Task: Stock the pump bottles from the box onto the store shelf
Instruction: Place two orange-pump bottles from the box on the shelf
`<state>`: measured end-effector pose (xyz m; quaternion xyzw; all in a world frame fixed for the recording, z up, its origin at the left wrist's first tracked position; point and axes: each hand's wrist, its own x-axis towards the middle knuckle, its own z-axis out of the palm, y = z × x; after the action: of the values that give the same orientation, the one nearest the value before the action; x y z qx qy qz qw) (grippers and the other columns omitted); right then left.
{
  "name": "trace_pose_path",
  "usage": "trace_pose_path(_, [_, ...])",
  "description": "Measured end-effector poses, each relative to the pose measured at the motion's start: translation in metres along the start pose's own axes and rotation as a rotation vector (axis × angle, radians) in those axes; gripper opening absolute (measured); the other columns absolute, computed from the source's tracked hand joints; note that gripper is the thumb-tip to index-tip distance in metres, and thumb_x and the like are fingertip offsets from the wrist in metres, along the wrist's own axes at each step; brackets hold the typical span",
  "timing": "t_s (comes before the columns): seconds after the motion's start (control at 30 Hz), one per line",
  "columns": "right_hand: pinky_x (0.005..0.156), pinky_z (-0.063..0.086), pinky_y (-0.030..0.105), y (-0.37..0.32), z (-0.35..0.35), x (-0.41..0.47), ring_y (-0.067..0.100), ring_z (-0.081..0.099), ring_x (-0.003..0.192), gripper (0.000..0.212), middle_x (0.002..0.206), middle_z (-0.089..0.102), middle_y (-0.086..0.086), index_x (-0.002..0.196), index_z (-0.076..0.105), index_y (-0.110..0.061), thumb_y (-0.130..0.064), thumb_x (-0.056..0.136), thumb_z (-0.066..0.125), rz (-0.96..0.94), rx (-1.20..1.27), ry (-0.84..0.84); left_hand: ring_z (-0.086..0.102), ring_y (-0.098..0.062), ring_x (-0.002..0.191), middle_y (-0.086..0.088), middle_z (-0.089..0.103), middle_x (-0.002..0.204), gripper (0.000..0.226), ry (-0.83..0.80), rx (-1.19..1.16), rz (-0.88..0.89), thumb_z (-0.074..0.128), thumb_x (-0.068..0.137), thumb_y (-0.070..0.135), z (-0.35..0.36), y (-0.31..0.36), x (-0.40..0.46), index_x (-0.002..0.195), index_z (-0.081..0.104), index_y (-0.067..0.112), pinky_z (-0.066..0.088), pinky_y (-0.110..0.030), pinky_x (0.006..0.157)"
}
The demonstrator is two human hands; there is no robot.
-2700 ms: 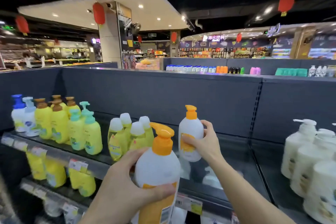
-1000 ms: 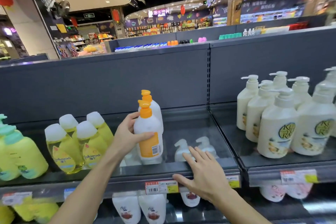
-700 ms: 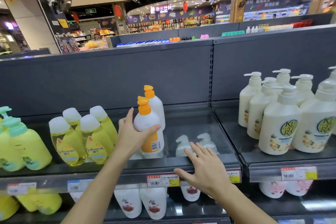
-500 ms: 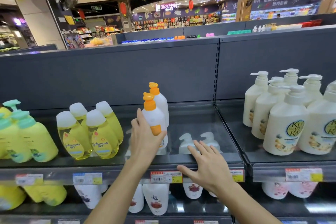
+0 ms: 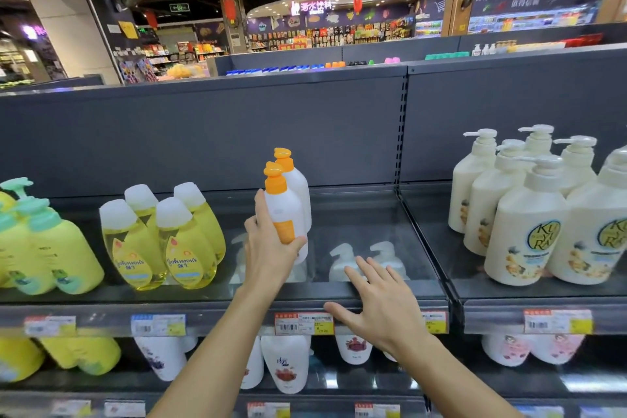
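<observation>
A white pump bottle with an orange cap (image 5: 283,210) stands on the glass top shelf (image 5: 373,231), and my left hand (image 5: 269,251) is wrapped around its lower half. A second, identical orange-capped bottle (image 5: 298,187) stands directly behind it, touching it. My right hand (image 5: 376,302) rests flat with fingers spread on the shelf's front edge, just right of the orange price tag (image 5: 303,323), holding nothing. The box is out of view.
Yellow oil bottles (image 5: 163,241) stand left of my left hand, with green-capped yellow pump bottles (image 5: 44,248) further left. Cream pump bottles (image 5: 529,214) fill the neighbouring shelf to the right. White bottles (image 5: 285,366) sit on the shelf below. A grey back panel (image 5: 237,132) closes the shelf.
My left hand has turned the front bottle on the shelf, so its orange label faces right and away from me. My right hand has stayed on the shelf edge.
</observation>
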<state>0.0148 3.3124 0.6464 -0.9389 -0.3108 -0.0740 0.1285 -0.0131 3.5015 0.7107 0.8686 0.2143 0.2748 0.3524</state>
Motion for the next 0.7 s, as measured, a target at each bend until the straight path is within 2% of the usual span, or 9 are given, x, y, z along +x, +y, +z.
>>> trace_pose_path(0.17, [0.107, 0.043, 0.046, -0.001, 0.003, 0.000, 0.025, 0.055, 0.130, 0.081, 0.137, 0.062, 0.004, 0.125, 0.065, -0.025, -0.083, 0.081, 0.029, 0.015, -0.032, 0.022, 0.050, -0.036, 0.113, -0.012, 0.036, 0.137, 0.106, -0.021, -0.029, 0.006, 0.076, 0.072, 0.030, 0.001, -0.003, 0.008, 0.147, 0.002, 0.040, 0.041, -0.036, 0.079])
trace_pose_path(0.23, [0.103, 0.047, 0.046, -0.001, 0.003, 0.000, 0.025, 0.060, 0.125, 0.081, 0.131, 0.066, 0.004, 0.120, 0.067, -0.025, -0.083, 0.082, 0.025, 0.021, -0.023, 0.035, 0.049, -0.035, 0.117, -0.011, 0.035, 0.140, 0.109, -0.023, -0.035, 0.009, 0.077, 0.072, 0.030, 0.001, -0.005, 0.010, 0.147, 0.000, 0.040, 0.041, -0.036, 0.081])
trace_pose_path(0.33, [0.107, 0.043, 0.044, 0.001, 0.003, 0.000, 0.025, 0.055, 0.129, 0.083, 0.134, 0.064, 0.004, 0.123, 0.064, -0.025, -0.083, 0.082, 0.023, 0.006, -0.028, 0.059, 0.045, -0.036, 0.124, -0.012, 0.028, 0.148, 0.117, -0.018, 0.017, -0.005, 0.078, 0.071, 0.037, 0.000, -0.002, 0.009, 0.148, -0.010, 0.039, 0.045, -0.044, 0.089])
trace_pose_path(0.43, [0.118, 0.025, 0.042, 0.000, -0.005, 0.000, 0.023, 0.035, 0.144, 0.086, 0.150, 0.046, 0.001, 0.138, 0.050, -0.026, -0.085, 0.079, 0.025, -0.015, 0.000, 0.010, 0.029, -0.034, 0.140, -0.007, 0.006, 0.160, 0.118, 0.053, 0.063, 0.021, 0.074, 0.072, 0.050, -0.008, 0.005, -0.007, 0.148, -0.015, 0.035, 0.038, -0.049, 0.104])
trace_pose_path(0.5, [0.121, 0.019, 0.041, -0.007, -0.014, 0.005, 0.021, 0.024, 0.148, 0.089, 0.156, 0.036, 0.000, 0.144, 0.041, -0.025, -0.085, 0.079, 0.026, -0.022, 0.088, 0.000, 0.015, -0.020, 0.147, 0.001, 0.004, 0.162, 0.108, 0.085, 0.046, 0.110, 0.069, 0.077, 0.053, -0.019, 0.004, -0.026, 0.151, -0.007, 0.032, 0.030, -0.038, 0.111])
trace_pose_path(0.53, [0.121, 0.019, 0.041, -0.014, -0.019, 0.008, 0.020, 0.025, 0.148, 0.089, 0.157, 0.036, 0.000, 0.145, 0.041, -0.024, -0.084, 0.080, 0.029, -0.045, 0.127, 0.038, 0.013, -0.013, 0.147, 0.004, 0.007, 0.161, 0.101, 0.095, 0.055, 0.152, 0.067, 0.079, 0.053, -0.027, 0.000, -0.037, 0.152, 0.000, 0.031, 0.027, -0.031, 0.112])
trace_pose_path(0.57, [0.120, 0.022, 0.038, -0.025, -0.023, 0.010, 0.018, 0.030, 0.145, 0.085, 0.154, 0.041, 0.000, 0.143, 0.045, -0.023, -0.081, 0.082, 0.032, -0.089, 0.165, 0.099, 0.014, -0.008, 0.146, 0.006, 0.011, 0.161, 0.095, 0.107, 0.080, 0.178, 0.065, 0.081, 0.053, -0.036, -0.006, -0.048, 0.152, 0.006, 0.029, 0.024, -0.025, 0.111])
trace_pose_path(0.63, [0.110, 0.034, 0.028, -0.060, -0.029, 0.012, 0.013, 0.047, 0.131, 0.071, 0.138, 0.057, -0.003, 0.134, 0.055, -0.020, -0.072, 0.086, 0.041, -0.216, 0.321, 0.216, 0.018, -0.002, 0.144, 0.010, 0.017, 0.159, 0.086, 0.138, 0.145, 0.183, 0.060, 0.084, 0.056, -0.057, -0.024, -0.070, 0.152, 0.015, 0.028, 0.024, -0.022, 0.109])
trace_pose_path(0.7, [0.100, 0.040, 0.023, -0.104, -0.028, 0.007, 0.011, 0.053, 0.120, 0.065, 0.127, 0.063, -0.004, 0.128, 0.061, -0.016, -0.065, 0.089, 0.044, -0.330, 0.503, 0.242, 0.020, 0.001, 0.142, 0.012, 0.022, 0.157, 0.080, 0.193, 0.207, 0.132, 0.055, 0.086, 0.057, -0.081, -0.048, -0.094, 0.151, 0.021, 0.026, 0.023, -0.019, 0.109])
